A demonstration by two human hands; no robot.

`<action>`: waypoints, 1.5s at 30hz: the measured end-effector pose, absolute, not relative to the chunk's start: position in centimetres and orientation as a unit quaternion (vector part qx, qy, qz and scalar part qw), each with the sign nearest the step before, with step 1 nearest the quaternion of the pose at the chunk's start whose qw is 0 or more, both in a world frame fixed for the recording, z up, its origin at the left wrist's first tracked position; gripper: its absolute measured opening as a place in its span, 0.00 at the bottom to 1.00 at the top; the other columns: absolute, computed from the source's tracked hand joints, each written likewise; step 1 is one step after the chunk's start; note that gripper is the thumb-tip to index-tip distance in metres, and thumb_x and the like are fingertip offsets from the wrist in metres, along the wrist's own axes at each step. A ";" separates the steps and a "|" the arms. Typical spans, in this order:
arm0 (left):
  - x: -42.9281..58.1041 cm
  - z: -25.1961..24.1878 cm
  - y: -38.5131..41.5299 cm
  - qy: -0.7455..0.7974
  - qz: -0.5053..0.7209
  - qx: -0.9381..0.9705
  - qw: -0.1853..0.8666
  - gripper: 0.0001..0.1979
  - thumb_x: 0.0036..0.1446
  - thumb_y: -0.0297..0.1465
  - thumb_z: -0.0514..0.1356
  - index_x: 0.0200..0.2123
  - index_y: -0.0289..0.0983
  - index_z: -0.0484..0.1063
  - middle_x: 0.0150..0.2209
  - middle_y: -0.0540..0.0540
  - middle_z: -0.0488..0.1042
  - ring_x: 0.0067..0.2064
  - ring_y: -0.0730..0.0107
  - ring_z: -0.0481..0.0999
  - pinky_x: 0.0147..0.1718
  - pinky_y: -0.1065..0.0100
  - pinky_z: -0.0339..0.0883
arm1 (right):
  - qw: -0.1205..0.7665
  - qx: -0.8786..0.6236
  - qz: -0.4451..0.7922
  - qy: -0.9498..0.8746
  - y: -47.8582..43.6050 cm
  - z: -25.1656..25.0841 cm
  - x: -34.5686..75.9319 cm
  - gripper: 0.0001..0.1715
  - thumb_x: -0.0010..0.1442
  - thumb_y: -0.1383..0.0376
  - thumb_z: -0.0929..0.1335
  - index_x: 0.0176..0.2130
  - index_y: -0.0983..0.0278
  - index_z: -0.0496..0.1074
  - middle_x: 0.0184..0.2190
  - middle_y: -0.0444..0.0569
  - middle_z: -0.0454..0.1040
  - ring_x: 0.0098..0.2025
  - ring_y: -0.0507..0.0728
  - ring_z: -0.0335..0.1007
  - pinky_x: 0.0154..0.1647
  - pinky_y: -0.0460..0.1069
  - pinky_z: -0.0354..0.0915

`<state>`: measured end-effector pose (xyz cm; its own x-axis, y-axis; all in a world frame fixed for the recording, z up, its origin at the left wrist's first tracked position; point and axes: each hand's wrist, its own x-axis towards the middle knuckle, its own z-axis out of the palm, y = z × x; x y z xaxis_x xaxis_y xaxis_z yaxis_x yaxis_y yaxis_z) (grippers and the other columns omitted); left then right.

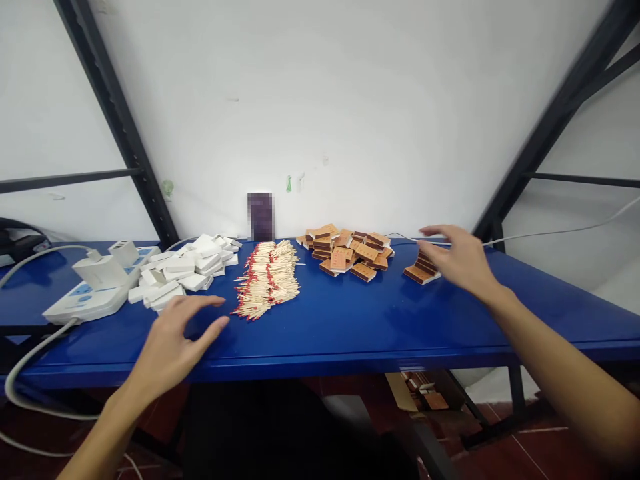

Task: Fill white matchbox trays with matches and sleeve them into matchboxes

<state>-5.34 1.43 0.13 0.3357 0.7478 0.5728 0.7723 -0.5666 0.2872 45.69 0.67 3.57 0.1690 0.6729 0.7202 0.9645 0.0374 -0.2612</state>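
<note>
At the right of the blue surface (360,327), a small stack of matchboxes (423,274) sits just beneath the right hand (465,259). Its lowest box lies flat, long axis running roughly left to right with the right end turned a little toward the front edge; brown sides of further boxes rise behind it in a stepped, leaning row. The right hand is spread, thumb and forefinger apart with nothing seen between them; whether any finger touches the stack I cannot tell, since the hand covers part of it.

Over the left front of the surface, the left hand (176,339) is unclenched and holds nothing visible, its thumb and fingers curved apart and pointing right, toward the loose matches (273,275). Those lie just beyond its fingertips, between the two hands but much nearer the left one. Most sticks run roughly left to right, many with red heads at the left; a second line of heads shows down the middle. As a whole, the heap is longer from front to back, its near end slanting left.

Behind the left hand are jumbled white trays (175,269), pointing in various directions, with a white power strip (83,301) to their left. Between the matches and the right hand, a heap of orange-topped matchboxes (347,252) lies at mixed angles toward the wall (380,113).
</note>
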 end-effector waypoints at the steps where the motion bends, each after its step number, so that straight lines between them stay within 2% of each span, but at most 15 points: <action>1: -6.2 0.3 1.9 -0.485 -0.335 -0.806 0.059 0.19 0.61 0.47 0.56 0.47 0.42 0.74 0.46 0.45 0.77 0.50 0.53 0.72 0.52 0.56 0.65 | 0.354 -0.650 -0.161 -0.653 0.5 3.1 44.1 0.19 0.61 0.55 0.64 0.46 0.61 0.75 0.43 0.55 0.78 0.44 0.65 0.74 0.48 0.61 0.69; 3: -7.8 0.4 2.6 -0.521 -0.314 -0.781 0.139 0.20 0.61 0.45 0.55 0.48 0.39 0.73 0.49 0.41 0.75 0.53 0.45 0.70 0.56 0.48 0.59 | 0.269 -0.604 -0.119 -0.741 0.6 1.9 41.3 0.18 0.61 0.57 0.64 0.46 0.62 0.75 0.44 0.54 0.78 0.45 0.64 0.74 0.48 0.59 0.69; 5: -9.0 0.4 3.0 -0.553 -0.299 -0.751 0.202 0.23 0.60 0.45 0.54 0.52 0.37 0.72 0.53 0.37 0.71 0.57 0.38 0.66 0.56 0.45 0.57 | 0.227 -0.600 -0.123 -0.757 1.3 0.6 39.6 0.21 0.63 0.58 0.62 0.51 0.65 0.73 0.46 0.57 0.76 0.48 0.65 0.72 0.50 0.60 0.68; 9: -9.6 0.1 2.6 -0.603 -0.207 -0.730 0.246 0.24 0.63 0.43 0.52 0.55 0.36 0.71 0.56 0.32 0.69 0.57 0.34 0.65 0.49 0.42 0.62 | 0.199 -0.610 -0.147 -0.753 2.8 -1.5 39.3 0.26 0.67 0.59 0.57 0.54 0.70 0.72 0.46 0.62 0.75 0.50 0.68 0.70 0.51 0.62 0.67; 12: -9.4 -0.1 2.4 -0.604 -0.194 -0.732 0.247 0.21 0.63 0.41 0.52 0.54 0.38 0.72 0.56 0.35 0.70 0.56 0.35 0.65 0.48 0.43 0.61 | 0.196 -0.592 -0.152 -0.767 3.1 -2.3 39.9 0.26 0.67 0.58 0.57 0.48 0.69 0.76 0.43 0.61 0.75 0.47 0.67 0.71 0.50 0.62 0.67; 17: -9.7 -0.2 2.7 -0.612 -0.204 -0.722 0.251 0.22 0.64 0.39 0.50 0.57 0.37 0.71 0.49 0.35 0.73 0.52 0.40 0.68 0.45 0.48 0.63 | 0.209 -0.570 -0.131 -0.784 1.8 -2.0 38.9 0.23 0.68 0.57 0.58 0.45 0.64 0.76 0.44 0.57 0.75 0.47 0.64 0.73 0.50 0.59 0.69; 20: -10.2 -0.4 3.1 -0.605 -0.229 -0.730 0.223 0.22 0.64 0.39 0.51 0.55 0.38 0.72 0.48 0.36 0.72 0.51 0.43 0.69 0.46 0.49 0.64 | 0.264 -0.528 -0.140 -0.795 1.1 -1.0 36.6 0.19 0.67 0.59 0.59 0.47 0.62 0.75 0.47 0.56 0.75 0.48 0.63 0.73 0.51 0.60 0.69; 23: -10.4 -0.6 3.3 -0.592 -0.255 -0.739 0.197 0.19 0.63 0.39 0.51 0.49 0.39 0.75 0.49 0.38 0.72 0.52 0.47 0.70 0.50 0.51 0.63 | 0.307 -0.429 -0.130 -0.840 1.0 0.1 32.8 0.16 0.67 0.64 0.60 0.49 0.62 0.73 0.46 0.55 0.75 0.47 0.60 0.73 0.50 0.57 0.70; 27: -10.6 -0.8 3.4 -0.580 -0.275 -0.748 0.171 0.17 0.64 0.39 0.51 0.45 0.38 0.75 0.50 0.40 0.73 0.53 0.50 0.71 0.52 0.53 0.63 | 0.251 -0.306 -0.113 -0.912 2.4 0.9 27.9 0.14 0.66 0.66 0.62 0.48 0.65 0.73 0.45 0.58 0.74 0.46 0.61 0.71 0.44 0.56 0.71; 31: -10.6 -0.8 3.5 -0.575 -0.291 -0.751 0.145 0.16 0.65 0.38 0.50 0.44 0.38 0.74 0.50 0.41 0.74 0.53 0.52 0.72 0.54 0.55 0.63 | 0.252 -0.289 -0.126 -0.915 4.3 0.9 25.0 0.13 0.64 0.65 0.65 0.48 0.67 0.72 0.43 0.58 0.73 0.44 0.62 0.69 0.44 0.56 0.69; 34: -10.6 -0.7 3.6 -0.575 -0.291 -0.753 0.135 0.18 0.64 0.40 0.51 0.48 0.37 0.72 0.50 0.40 0.74 0.53 0.52 0.72 0.54 0.55 0.63 | 0.261 -0.259 -0.131 -0.921 4.4 0.7 23.5 0.11 0.65 0.65 0.65 0.44 0.66 0.73 0.40 0.56 0.73 0.42 0.60 0.67 0.44 0.55 0.67; 39: -10.6 -0.9 3.8 -0.583 -0.295 -0.747 0.127 0.20 0.63 0.42 0.53 0.49 0.36 0.75 0.50 0.39 0.73 0.52 0.52 0.72 0.54 0.55 0.64 | 0.211 -0.238 -0.110 -0.942 3.1 0.2 20.7 0.11 0.65 0.65 0.65 0.44 0.65 0.73 0.40 0.54 0.72 0.41 0.59 0.66 0.42 0.53 0.65; 45: -10.6 -1.5 3.9 -0.567 -0.315 -0.741 0.176 0.20 0.64 0.41 0.52 0.47 0.36 0.77 0.52 0.37 0.71 0.54 0.48 0.70 0.56 0.50 0.64 | 0.222 -0.257 -0.094 -0.936 3.3 -0.7 20.3 0.11 0.66 0.67 0.63 0.44 0.66 0.75 0.40 0.54 0.71 0.41 0.58 0.65 0.44 0.53 0.65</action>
<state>-10.59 3.92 -1.45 0.1587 0.7293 0.6656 0.9506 -0.2949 0.0965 20.33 3.26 -0.67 -0.7688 0.4402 0.4638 0.5235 0.8498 0.0613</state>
